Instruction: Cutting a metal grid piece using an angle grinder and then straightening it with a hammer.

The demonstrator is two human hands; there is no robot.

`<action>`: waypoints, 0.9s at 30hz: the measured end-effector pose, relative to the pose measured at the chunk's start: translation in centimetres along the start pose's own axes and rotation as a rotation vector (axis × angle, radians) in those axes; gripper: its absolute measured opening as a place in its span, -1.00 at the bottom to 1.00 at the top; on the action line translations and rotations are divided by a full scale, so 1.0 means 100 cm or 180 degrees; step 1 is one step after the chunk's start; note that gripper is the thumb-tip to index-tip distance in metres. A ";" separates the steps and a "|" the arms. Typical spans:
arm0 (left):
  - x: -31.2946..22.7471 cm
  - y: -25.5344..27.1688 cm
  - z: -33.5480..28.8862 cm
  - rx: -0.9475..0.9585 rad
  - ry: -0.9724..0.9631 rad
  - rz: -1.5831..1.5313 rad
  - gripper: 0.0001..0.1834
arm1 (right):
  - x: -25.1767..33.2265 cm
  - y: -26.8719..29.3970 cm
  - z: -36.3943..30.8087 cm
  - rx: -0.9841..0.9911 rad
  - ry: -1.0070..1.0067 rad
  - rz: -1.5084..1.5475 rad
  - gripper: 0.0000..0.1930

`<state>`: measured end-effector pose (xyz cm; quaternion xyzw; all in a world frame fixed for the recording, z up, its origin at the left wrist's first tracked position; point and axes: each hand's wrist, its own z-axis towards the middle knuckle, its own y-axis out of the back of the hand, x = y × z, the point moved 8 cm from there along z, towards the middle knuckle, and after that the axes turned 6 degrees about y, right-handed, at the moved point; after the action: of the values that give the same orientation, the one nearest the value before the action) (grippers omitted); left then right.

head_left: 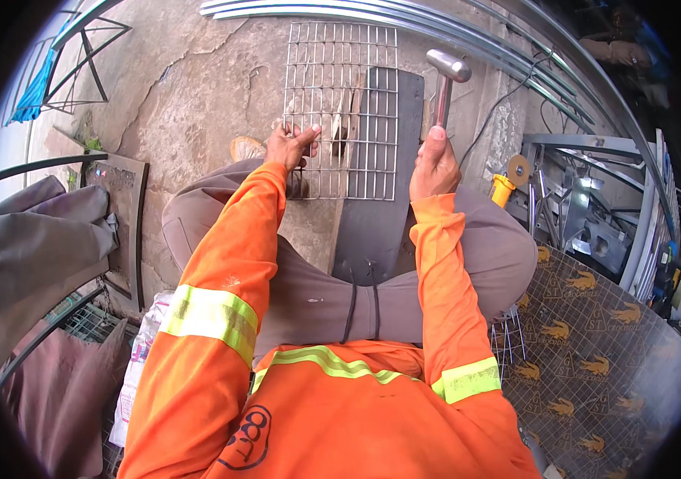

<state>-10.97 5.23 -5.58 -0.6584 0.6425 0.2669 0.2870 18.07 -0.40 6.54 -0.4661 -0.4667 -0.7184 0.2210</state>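
My left hand (292, 146) grips the left edge of a welded wire mesh panel (380, 96), its fingers closed around the wires. The panel is held over a dark flat board (364, 231) that lies lengthwise before me. In my right hand (436, 166) is a metal hammer (448, 65), raised upright to the right of the panel with its rounded head at the top. The hammer and the mesh are apart. Part of the board and some wood beside it show through the mesh openings.
Long metal profiles (308, 9) run along the far side. A yellow angle grinder (503, 190) lies right of my knee, near a metal frame (596, 144). A dark patterned sheet (588, 359) is at lower right. Grey cloth (37, 231) hangs at left; a cable (494, 108) crosses the floor.
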 end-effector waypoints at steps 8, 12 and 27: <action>0.000 0.003 0.004 -0.0128 0.0123 0.0093 -0.48 | -0.011 -0.012 0.017 0.0852 -0.0964 -0.0749 -0.22; -0.001 0.003 0.002 -0.0099 0.0041 0.0034 -0.48 | -0.002 -0.014 0.027 0.0206 -0.0422 -0.0284 -0.22; -0.010 -0.002 -0.013 0.0038 0.0157 0.0083 -0.46 | -0.021 -0.007 0.019 0.0623 -0.1667 0.0141 -0.31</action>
<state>-10.83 4.97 -3.99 -0.6546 0.6596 0.2504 0.2715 19.39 1.36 4.66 -0.6224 -0.5648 -0.5200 0.1524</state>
